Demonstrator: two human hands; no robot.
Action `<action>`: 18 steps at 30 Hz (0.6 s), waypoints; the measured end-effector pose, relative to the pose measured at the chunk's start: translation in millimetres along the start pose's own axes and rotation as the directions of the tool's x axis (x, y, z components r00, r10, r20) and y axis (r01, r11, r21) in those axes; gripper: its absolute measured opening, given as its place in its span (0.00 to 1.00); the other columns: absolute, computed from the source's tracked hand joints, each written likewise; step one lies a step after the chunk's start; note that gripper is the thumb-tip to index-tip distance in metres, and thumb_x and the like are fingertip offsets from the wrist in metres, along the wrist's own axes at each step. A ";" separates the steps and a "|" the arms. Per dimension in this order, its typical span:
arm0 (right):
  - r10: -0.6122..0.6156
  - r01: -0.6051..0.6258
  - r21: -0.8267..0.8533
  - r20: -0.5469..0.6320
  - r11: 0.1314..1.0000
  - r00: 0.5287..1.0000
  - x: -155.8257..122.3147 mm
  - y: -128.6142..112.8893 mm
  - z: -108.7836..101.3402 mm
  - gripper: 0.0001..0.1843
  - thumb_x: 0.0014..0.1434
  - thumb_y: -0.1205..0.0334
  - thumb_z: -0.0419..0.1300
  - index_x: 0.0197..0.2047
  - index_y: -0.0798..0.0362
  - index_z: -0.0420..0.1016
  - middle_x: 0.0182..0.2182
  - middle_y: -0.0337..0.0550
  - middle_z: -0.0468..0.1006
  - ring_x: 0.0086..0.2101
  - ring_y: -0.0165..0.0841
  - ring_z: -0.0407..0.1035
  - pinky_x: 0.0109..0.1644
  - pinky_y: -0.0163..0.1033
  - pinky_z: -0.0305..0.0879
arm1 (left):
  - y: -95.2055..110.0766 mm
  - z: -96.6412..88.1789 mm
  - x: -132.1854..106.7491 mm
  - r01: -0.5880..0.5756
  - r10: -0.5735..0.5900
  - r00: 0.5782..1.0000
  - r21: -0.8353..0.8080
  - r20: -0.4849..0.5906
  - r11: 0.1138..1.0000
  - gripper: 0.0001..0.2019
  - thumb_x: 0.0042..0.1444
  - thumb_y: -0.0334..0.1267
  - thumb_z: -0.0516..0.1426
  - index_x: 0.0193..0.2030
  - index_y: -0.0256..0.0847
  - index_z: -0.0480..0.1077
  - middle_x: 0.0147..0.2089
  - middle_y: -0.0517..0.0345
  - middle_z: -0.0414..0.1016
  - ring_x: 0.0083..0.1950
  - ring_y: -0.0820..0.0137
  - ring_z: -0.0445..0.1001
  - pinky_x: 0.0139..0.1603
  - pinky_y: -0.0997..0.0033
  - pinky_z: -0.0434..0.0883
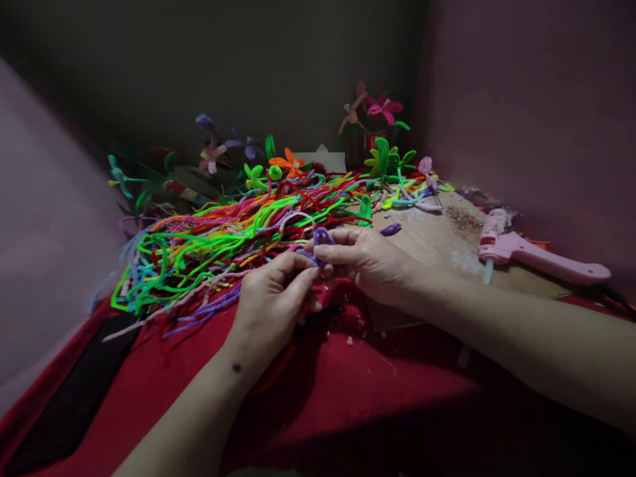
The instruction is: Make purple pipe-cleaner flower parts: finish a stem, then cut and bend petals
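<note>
My left hand [273,298] and my right hand [365,258] meet over a red cloth [348,384], both pinching one purple pipe cleaner [322,237] bent into a small loop. The loop sticks up between my thumbs and forefingers. Just behind the hands lies a big heap of coloured pipe cleaners [223,245]: green, orange, pink, blue and purple strands.
A pink glue gun [536,255] lies on a brown board [437,238] at the right. A small purple piece [390,229] rests on the board. Finished pipe-cleaner flowers [382,109] stand at the back by the wall. Walls close in left and right.
</note>
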State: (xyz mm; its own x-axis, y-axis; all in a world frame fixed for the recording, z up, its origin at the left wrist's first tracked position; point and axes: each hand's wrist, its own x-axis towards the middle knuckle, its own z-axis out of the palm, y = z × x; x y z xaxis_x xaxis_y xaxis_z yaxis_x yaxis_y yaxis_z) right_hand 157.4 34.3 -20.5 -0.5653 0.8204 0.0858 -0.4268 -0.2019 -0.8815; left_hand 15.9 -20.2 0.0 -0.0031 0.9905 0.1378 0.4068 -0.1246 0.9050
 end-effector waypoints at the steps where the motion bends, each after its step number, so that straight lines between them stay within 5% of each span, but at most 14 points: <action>1: 0.019 -0.019 0.008 -0.002 1.000 1.000 -0.2 -0.9 0.6 0.10 0.47 0.62 0.66 0.31 0.58 0.72 0.25 0.38 0.72 0.24 0.25 0.65 0.31 0.33 0.63 | 0.4 -1.8 1.8 0.073 -0.068 0.996 -0.091 0.054 0.993 0.06 0.53 0.38 0.57 0.32 0.38 0.69 0.18 0.63 0.71 0.15 0.76 0.66 0.14 0.79 0.63; 5: 0.052 -0.052 -0.017 -0.020 0.998 0.998 -2.2 -3.0 3.7 0.11 0.46 0.61 0.68 0.29 0.59 0.71 0.24 0.38 0.73 0.24 0.26 0.67 0.31 0.33 0.64 | -1.9 -7.4 7.2 0.214 -0.157 0.970 -0.352 0.184 0.911 0.09 0.52 0.41 0.58 0.38 0.41 0.67 0.22 0.62 0.73 0.16 0.74 0.67 0.12 0.78 0.63; 10: 0.064 -0.064 -0.027 -0.015 0.998 0.998 -2.4 0.1 2.5 0.11 0.47 0.62 0.66 0.30 0.58 0.71 0.24 0.38 0.73 0.23 0.25 0.66 0.29 0.33 0.63 | -4.1 -7.4 7.3 0.147 -0.116 0.986 -0.290 0.122 0.946 0.07 0.52 0.38 0.59 0.31 0.37 0.67 0.16 0.63 0.69 0.15 0.80 0.63 0.15 0.84 0.60; 18: 0.014 -0.014 -0.083 -0.001 0.996 1.000 -3.9 3.0 4.4 0.05 0.51 0.65 0.62 0.27 0.58 0.72 0.21 0.36 0.72 0.21 0.24 0.64 0.28 0.32 0.62 | -5.2 -19.1 14.9 0.382 -0.268 0.910 -0.390 0.316 0.838 0.08 0.48 0.31 0.59 0.26 0.37 0.62 0.18 0.56 0.75 0.13 0.73 0.69 0.14 0.79 0.64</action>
State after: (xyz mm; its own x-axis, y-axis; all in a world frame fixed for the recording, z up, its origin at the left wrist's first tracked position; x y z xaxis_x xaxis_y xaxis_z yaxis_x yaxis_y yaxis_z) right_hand 155.2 28.2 -21.5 -0.5708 0.8178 0.0730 -0.3585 -0.1683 -0.9182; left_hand -3.7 -5.9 5.1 0.1769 0.9534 -0.2442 -0.0170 0.2511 0.9678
